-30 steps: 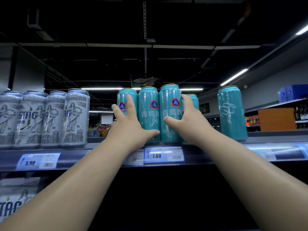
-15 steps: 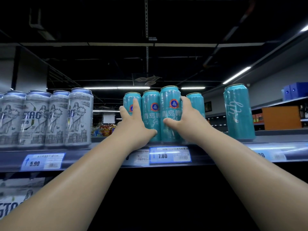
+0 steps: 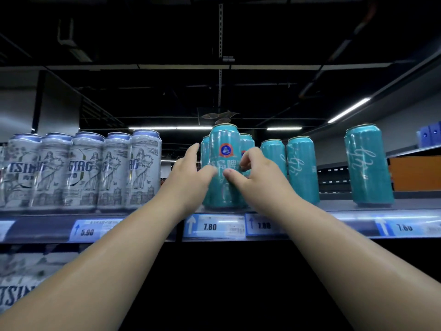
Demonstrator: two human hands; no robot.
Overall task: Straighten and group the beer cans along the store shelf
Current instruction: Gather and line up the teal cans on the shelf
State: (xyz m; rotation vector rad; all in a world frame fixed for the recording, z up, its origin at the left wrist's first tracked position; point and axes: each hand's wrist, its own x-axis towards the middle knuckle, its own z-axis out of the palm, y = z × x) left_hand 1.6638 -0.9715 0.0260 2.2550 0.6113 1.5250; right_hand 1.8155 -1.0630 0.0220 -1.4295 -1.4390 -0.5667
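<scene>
Two teal cans (image 3: 247, 144) (half-hidden) behind.

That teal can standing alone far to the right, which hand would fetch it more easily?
Probably the right hand: it lies nearer the lone can, while the left hand would cross over.

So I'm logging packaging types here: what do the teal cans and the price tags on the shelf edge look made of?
The front teal can looks like thin metal, probably aluminium, with a printed satin coat: a bare metal rim tops it and soft highlights run down its side. The 7.80 price tag looks like printed paper behind a glossy clear strip, though blur leaves that open.
</scene>
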